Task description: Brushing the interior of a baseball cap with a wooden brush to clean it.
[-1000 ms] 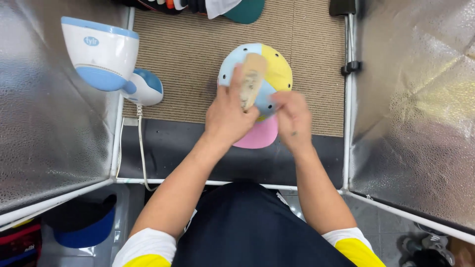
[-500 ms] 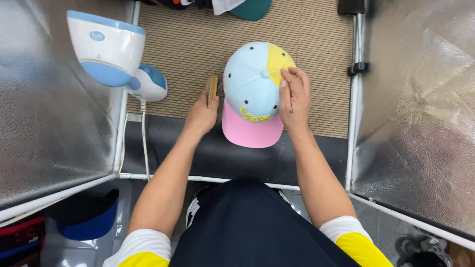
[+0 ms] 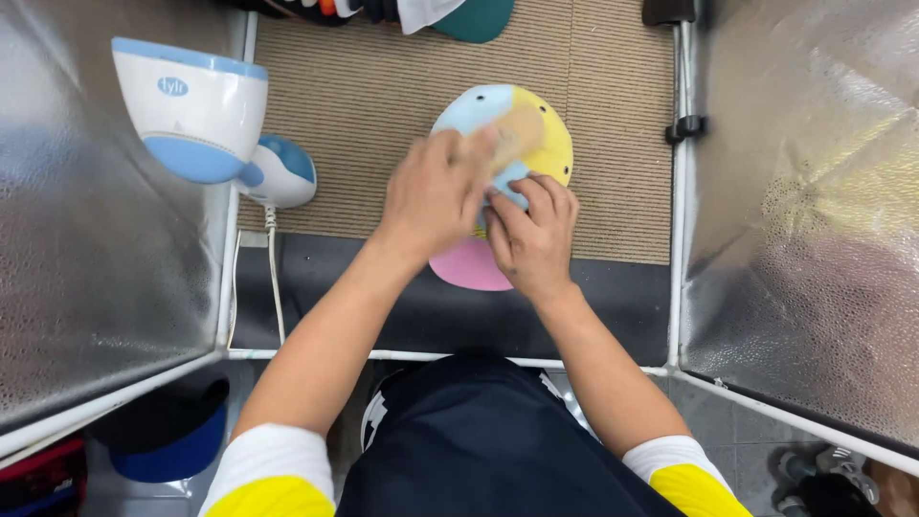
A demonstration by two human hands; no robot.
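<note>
Left hand (image 3: 433, 196) closed around a blurred tan brush (image 3: 517, 129) over the cap's crown, right hand (image 3: 531, 235) fingers pressed flat on the pastel baseball cap (image 3: 546, 144), centre frame on beige mat (image 3: 364, 96), white-blue steamer (image 3: 196, 110) upper left

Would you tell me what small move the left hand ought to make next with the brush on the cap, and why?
Probably one more short stroke across the crown. The left hand holds the wooden brush on the blue and yellow panels of the cap, while the right hand pins the cap near its pink brim.
</note>
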